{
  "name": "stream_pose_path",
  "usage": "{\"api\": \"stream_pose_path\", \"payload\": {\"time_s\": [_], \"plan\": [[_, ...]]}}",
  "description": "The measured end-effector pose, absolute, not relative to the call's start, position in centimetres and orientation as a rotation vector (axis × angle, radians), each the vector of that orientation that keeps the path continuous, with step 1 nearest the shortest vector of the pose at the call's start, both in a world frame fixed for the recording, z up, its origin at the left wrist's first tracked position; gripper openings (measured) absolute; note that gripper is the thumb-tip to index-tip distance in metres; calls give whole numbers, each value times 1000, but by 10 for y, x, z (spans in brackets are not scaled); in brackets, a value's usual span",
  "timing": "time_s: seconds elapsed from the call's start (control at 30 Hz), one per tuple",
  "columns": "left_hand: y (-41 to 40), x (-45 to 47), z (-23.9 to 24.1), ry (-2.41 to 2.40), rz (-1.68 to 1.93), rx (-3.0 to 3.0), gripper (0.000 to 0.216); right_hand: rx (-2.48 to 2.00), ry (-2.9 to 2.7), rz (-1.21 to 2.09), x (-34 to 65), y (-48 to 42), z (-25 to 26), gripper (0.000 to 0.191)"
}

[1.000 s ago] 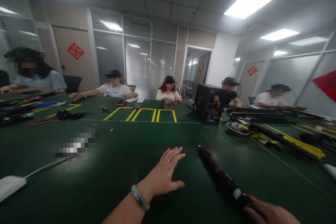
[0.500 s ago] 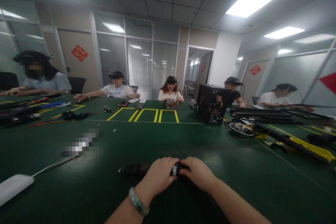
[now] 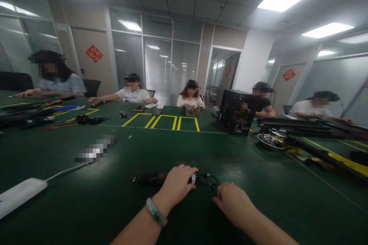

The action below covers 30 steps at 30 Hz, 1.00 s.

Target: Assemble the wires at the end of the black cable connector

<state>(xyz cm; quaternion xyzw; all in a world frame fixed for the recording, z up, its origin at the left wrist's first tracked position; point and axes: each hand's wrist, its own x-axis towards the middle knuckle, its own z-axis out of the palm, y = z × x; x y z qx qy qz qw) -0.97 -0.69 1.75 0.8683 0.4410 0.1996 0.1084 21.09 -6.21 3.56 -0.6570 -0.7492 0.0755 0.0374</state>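
Observation:
A dark cylindrical tool that looks like an electric screwdriver [image 3: 146,179] lies crosswise on the table, its small metal tip to the left. My left hand [image 3: 178,182] is wrapped over its right end and holds it down. From that end a thin black cable [image 3: 212,176] loops out to the right. My right hand [image 3: 232,201] is closed in a pinch on this cable, a short way from the tool. The palm sides of both hands and the cable beyond my right hand are hidden.
A white power strip [image 3: 23,197] with a cord lies at left, near a blurred-out item [image 3: 96,149]. A black computer case [image 3: 238,113], a metal bowl [image 3: 270,141] and dark bars [image 3: 296,128] stand at right. Wires and tools [image 3: 34,113] lie far left. Several people sit across the table.
My right hand has moved right, off the tool's end, and now pinches the cable, which has come into sight. My left hand stays on the tool. The view has shifted slightly.

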Motion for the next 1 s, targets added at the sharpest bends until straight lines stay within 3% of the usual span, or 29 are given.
{"api": "stream_pose_path", "payload": {"time_s": [0.27,0.37,0.57,0.87,1.0], "plan": [[-9,-10,23,1292,541,2570,47,-1589,-2116,864,224,-47,38,17],[-8,-10,23,1298,513,2565,47,-1473,-2016,928,220,-35,36,22],[-6,-12,21,1251,520,2606,47,-1475,-1881,906,205,-11,18,26],[-25,-8,39,1250,613,2535,60,-1431,-2037,478,202,-21,-1,18],[-57,-2,49,1101,731,2517,34,-1419,-2098,488,203,-22,1,15]]}}
